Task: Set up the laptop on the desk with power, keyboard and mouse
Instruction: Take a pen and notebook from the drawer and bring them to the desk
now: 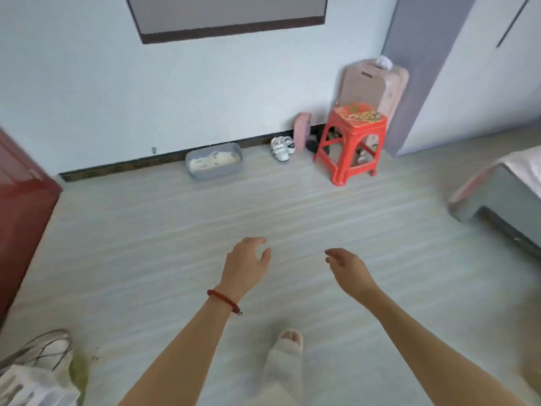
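No laptop, keyboard, mouse, power cable or desk shows in the head view. My left hand (244, 265) reaches forward over the pale floor with loosely spread fingers and holds nothing; a red bead bracelet circles its wrist. My right hand (348, 266) is stretched out beside it, fingers relaxed and empty. A slippered foot (288, 345) stands on the floor below the hands.
A red plastic stool (352, 142) stands by the far wall in front of a pink suitcase (377, 80). A grey tray (215, 165) and small white shoes (282, 148) lie along the skirting. A dark red cabinet (20, 206) is at left, a bed corner (497, 194) at right, bags (38, 373) at bottom left.
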{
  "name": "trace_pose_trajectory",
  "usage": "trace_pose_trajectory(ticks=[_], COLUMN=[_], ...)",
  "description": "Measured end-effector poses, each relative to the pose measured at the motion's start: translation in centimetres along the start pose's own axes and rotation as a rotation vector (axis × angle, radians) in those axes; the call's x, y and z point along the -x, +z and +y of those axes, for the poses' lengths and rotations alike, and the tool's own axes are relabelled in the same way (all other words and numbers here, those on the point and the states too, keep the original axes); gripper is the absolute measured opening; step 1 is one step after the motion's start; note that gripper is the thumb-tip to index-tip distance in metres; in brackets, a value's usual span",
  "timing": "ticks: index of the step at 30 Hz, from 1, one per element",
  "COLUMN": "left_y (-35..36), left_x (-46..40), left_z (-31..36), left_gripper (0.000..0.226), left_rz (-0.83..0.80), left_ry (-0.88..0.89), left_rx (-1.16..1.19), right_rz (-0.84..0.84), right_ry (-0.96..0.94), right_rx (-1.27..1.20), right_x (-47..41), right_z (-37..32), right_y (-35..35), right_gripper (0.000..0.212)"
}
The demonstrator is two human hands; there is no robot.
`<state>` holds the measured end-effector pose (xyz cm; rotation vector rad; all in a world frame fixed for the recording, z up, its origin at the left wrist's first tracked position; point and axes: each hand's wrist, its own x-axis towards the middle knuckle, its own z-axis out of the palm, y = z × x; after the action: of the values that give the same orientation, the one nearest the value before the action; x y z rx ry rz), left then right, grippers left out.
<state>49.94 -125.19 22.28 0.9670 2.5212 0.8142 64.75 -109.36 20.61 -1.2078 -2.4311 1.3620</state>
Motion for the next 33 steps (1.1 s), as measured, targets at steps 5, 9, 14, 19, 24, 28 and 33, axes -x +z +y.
trace_pose_trajectory(ticks=[5,9,14,19,24,28,33], left_y=[5.1,8.9,18.7,28.0,33.2,35.8,41.2], left_x=[-18.8,-30.2,-43.1,-53.4,-64.9,-74.6,-87.5], left_z=[10.7,21.4,37.5,50.8,65.2,72.1,78.9], left_gripper=[0.034,0.031,0.032,0.03,0.03,0.029,0.029], left_rz=[-0.09,-0.147,-0.317,-0.378,-0.35,-0.299,-0.286], left_ry=[0.149,0.266,0.485,0.558,0.591,0.585,0.564], left_rx=[0.084,0.097,0.1,0.137,0.144,0.148,0.131], right_rz=[0.181,0.316,0.528,0.635,0.648,0.631,0.63], right_ry=[0.134,0.205,0.327,0.367,0.35,0.3,0.287], right_rx=[-0.077,-0.121,-0.184,-0.239,-0.232,-0.219,-0.262], right_x=[-14.2,-21.3,-29.4,-39.0,-50.1,-60.0,-72.3], right_z=[2.3,4.0,11.3,19.1,22.4,24.1,27.7], right_y=[-12.2,-22.9,-37.0,-49.7,-64.3,-72.8,-81.4], right_gripper=[0.03,0.03,0.028,0.027,0.028,0.027,0.027])
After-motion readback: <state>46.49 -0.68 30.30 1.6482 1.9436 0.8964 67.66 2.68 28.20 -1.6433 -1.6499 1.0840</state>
